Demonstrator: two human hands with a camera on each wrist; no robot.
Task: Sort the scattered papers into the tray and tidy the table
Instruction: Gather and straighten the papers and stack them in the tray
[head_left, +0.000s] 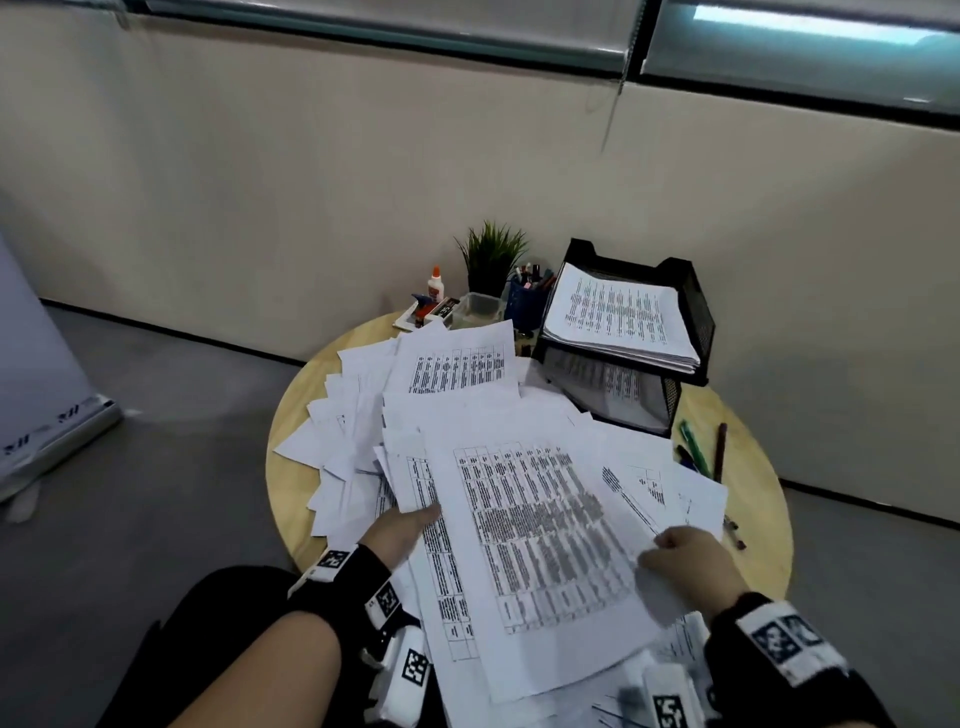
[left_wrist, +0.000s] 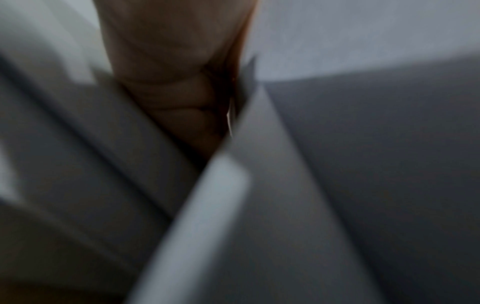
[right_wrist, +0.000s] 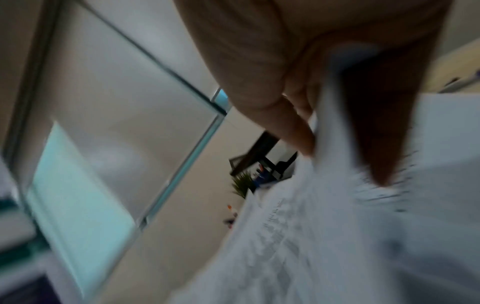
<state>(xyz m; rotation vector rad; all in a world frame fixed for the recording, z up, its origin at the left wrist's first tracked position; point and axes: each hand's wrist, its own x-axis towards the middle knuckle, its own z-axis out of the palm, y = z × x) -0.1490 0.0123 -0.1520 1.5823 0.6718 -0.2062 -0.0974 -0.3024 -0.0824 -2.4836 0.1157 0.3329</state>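
Observation:
Printed white papers (head_left: 457, 364) lie scattered over most of a round wooden table (head_left: 750, 447). At the back right stands a black mesh two-tier tray (head_left: 696, 312) with a stack of sheets in its top tier. My left hand (head_left: 410, 525) grips the left edge of a loose bundle of papers (head_left: 540, 545), thumb on top and fingers hidden beneath. My right hand (head_left: 685, 556) pinches the bundle's right edge. In the right wrist view the thumb (right_wrist: 293, 127) presses on blurred paper (right_wrist: 311, 226). The left wrist view shows curled fingers (left_wrist: 182, 102) between sheets.
Behind the papers stand a potted plant (head_left: 491, 260), a blue pen cup (head_left: 524, 301), a glue bottle (head_left: 435, 283) and a clear box (head_left: 475, 309). Loose pens (head_left: 693, 452) lie right of the tray. A wall runs close behind the table; grey floor lies to the left.

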